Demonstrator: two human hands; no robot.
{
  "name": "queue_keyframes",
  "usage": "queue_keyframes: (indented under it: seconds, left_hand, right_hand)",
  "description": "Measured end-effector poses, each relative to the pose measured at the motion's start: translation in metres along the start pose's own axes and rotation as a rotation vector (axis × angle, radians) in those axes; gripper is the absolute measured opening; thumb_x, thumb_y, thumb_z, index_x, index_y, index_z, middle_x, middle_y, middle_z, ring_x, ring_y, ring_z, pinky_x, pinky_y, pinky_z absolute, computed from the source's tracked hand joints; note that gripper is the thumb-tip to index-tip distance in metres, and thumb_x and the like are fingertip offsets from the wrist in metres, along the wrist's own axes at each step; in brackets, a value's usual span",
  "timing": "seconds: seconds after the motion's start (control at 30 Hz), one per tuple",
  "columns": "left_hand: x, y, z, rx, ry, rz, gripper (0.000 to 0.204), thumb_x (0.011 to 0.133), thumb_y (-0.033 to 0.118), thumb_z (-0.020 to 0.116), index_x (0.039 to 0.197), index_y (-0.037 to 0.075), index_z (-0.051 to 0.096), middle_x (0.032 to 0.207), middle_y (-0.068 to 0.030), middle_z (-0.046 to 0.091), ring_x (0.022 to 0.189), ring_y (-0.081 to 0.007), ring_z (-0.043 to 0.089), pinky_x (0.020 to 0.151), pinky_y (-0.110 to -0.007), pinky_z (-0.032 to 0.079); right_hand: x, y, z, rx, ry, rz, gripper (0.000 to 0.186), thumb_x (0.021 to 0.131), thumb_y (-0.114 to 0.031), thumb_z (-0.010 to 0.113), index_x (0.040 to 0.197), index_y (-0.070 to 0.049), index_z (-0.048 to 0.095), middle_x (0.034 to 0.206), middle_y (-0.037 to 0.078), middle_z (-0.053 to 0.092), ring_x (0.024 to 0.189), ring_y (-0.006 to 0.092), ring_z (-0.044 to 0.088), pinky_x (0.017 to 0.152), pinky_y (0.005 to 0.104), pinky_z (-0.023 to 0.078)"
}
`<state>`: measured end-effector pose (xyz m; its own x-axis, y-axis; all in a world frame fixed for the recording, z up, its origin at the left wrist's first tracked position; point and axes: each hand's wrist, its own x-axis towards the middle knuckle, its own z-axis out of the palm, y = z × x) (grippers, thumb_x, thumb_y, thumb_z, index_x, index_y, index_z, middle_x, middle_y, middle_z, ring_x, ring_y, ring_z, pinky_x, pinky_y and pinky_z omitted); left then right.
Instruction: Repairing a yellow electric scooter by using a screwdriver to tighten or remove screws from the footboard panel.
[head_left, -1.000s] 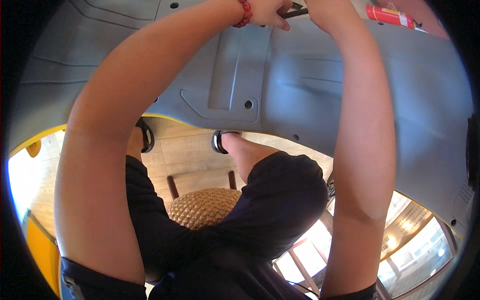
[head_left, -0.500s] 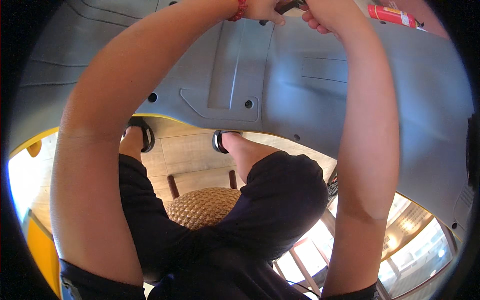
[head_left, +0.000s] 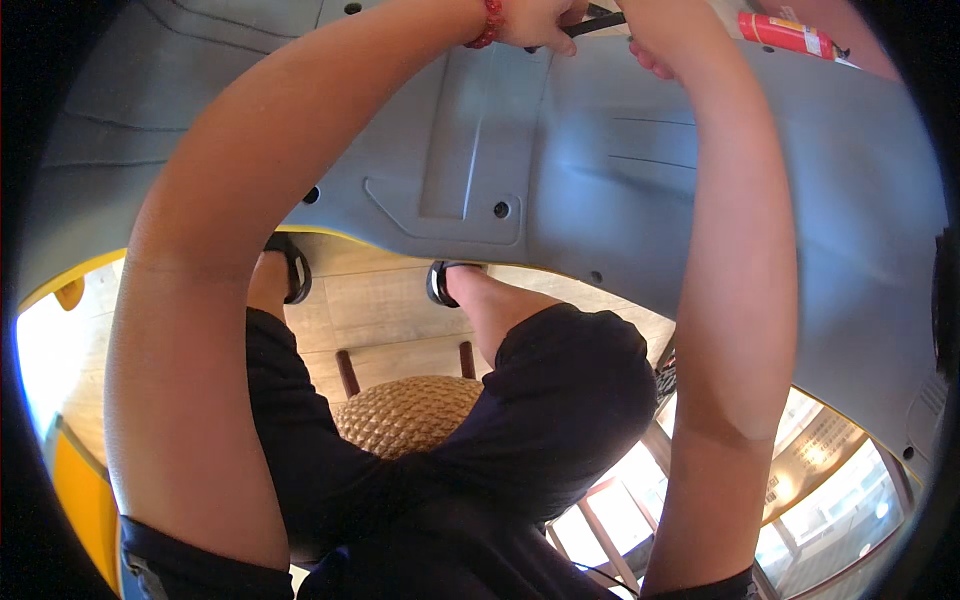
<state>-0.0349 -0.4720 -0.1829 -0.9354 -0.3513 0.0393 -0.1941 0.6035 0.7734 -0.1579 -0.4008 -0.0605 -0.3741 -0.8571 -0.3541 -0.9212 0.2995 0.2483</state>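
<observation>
My left hand, with a red beaded bracelet at its wrist, is closed around a narrow black bar-shaped piece at the top of the picture. The piece spans the gap to my right hand, whose fingers are curled at its other end. The upper parts of both hands are cut off by the picture's edge, so the kind of piece cannot be told. Beneath both arms lies a large grey moulded panel with a yellow edge, recesses and round holes.
A red fire extinguisher lies beyond the panel at the far right. Below me are a woven seat and a tiled floor. A yellow panel stands at the lower left, a window at the lower right.
My hands have drawn slightly apart, and more of the black piece shows between them. My left hand has shifted a little to the right, my right hand too.
</observation>
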Motion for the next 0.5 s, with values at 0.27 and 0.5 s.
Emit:
queue_keyframes:
  seconds: [0.27,0.5]
  left_hand:
    - [-0.003,-0.018,-0.005,-0.163,-0.080,0.132,0.023,0.079,0.017,0.076,0.099,0.004,0.075,0.087,-0.0181,0.075,0.082,-0.0309,0.073,0.075,-0.040,0.056]
    - [-0.002,-0.021,-0.002,-0.158,-0.086,0.086,0.021,0.082,0.010,0.073,0.101,0.004,0.076,0.085,-0.0153,0.075,0.079,-0.0251,0.073,0.074,-0.037,0.057]
  right_hand:
    - [-0.008,0.013,0.002,0.414,0.153,-0.272,0.037,0.094,-0.016,0.066,0.124,0.005,0.067,0.117,0.028,0.070,0.108,0.0397,0.069,0.095,0.0426,0.054]
    - [-0.016,-0.002,-0.027,0.649,-0.197,0.035,0.044,0.104,-0.032,0.054,0.097,0.008,0.071,0.081,0.023,0.073,0.069,0.0302,0.073,0.062,0.0420,0.059]
